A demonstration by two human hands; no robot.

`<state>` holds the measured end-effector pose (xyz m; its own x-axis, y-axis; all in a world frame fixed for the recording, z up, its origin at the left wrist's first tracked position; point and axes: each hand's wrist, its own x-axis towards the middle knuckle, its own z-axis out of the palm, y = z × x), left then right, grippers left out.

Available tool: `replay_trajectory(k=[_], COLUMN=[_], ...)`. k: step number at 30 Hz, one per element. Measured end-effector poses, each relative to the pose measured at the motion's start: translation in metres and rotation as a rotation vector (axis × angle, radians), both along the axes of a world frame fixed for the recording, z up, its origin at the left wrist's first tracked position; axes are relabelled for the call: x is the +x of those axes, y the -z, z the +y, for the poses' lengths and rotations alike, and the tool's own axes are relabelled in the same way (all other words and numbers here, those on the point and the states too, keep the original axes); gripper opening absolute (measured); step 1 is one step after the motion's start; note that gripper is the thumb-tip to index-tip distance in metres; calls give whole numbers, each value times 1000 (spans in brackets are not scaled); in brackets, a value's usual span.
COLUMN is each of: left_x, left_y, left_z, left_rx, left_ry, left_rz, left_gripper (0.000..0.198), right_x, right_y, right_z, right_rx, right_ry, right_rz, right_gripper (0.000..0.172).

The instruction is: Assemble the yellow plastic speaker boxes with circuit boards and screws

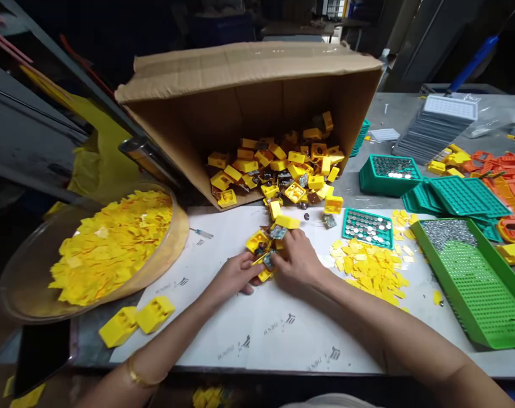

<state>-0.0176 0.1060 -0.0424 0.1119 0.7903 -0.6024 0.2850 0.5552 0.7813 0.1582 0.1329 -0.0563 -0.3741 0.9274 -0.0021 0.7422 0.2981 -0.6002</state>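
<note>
My left hand (238, 273) is closed around the edge of a small yellow plastic housing (263, 275) just in front of the cardboard box. A small circuit board (268, 260) lies at the housing's opening, and my right hand (299, 256) pinches at it with curled fingers that partly hide it. Right beyond my hands are another open yellow housing (257, 241) with dark parts inside and a second circuit board (278, 232). The tipped cardboard box (249, 73) holds a heap of yellow housings (295, 158) with boards and wires, spilling toward my hands.
To the left stands a round tub (181, 226) of flat yellow pieces, with two yellow blocks (155, 313) near it. At right are loose yellow pieces (367, 269), a teal tray (366, 228) of metal discs and a green tray (482, 294) of screws. A screwdriver (203, 233) lies behind my left hand.
</note>
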Motion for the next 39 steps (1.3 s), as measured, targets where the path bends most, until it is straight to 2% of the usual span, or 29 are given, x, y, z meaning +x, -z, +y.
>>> replay_trajectory(k=[2,5,7,9,11,15,17,19,20,22,24,26,29,31,32,34,37,39], left_x=[-18,-34,-39,-41,-42,-44,-41,-30,-21,5,37,69,108,126,133,142,146,145], left_y=[4,9,11,10,7,-4,-12,-21,-25,-34,-40,-44,-42,-36,-32,-26,-25,-30], left_z=[-13,-28,-33,-34,-32,-29,-35,-45,-51,-59,-60,-57,-52,-55,-59,-67,-78,-81], left_rx=[-4,-14,16,78,132,141,178,271,313,317,283,264,114,-52,-124,-246,-406,-485], left_ry=[12,23,55,117,180,208,136,-3,-74,-144,-174,-183,-52,55,83,49,-117,-189], left_rz=[43,159,250,339,413,527,629,660,600,332,27,-188,-420,-508,-542,-610,-717,-811], left_gripper=[45,48,49,47,46,44,39,35,34,33,35,41,47,48,48,44,37,36], right_x=[-11,0,21,43,58,56,51,54,60,77,98,116,133,141,144,153,167,173], right_y=[-12,-38,-53,-61,-58,-34,-24,-21,-23,-34,-52,-71,-89,-89,-86,-74,-49,-32], right_z=[-15,-23,-16,3,30,77,86,83,79,65,45,21,-13,-30,-36,-45,-61,-75], right_rx=[-4,-31,-78,-54,79,87,64,57,59,45,-22,-134,-305,-412,-452,-449,-289,-300], right_ry=[-110,-216,-170,-44,138,127,97,88,86,42,-87,-269,-473,-520,-515,-448,-176,18], right_rz=[-73,-245,-301,-272,-279,-302,-286,-251,-211,-42,189,331,346,321,317,380,636,839], right_gripper=[39,31,28,28,29,36,28,25,28,35,33,25,20,20,21,26,29,28])
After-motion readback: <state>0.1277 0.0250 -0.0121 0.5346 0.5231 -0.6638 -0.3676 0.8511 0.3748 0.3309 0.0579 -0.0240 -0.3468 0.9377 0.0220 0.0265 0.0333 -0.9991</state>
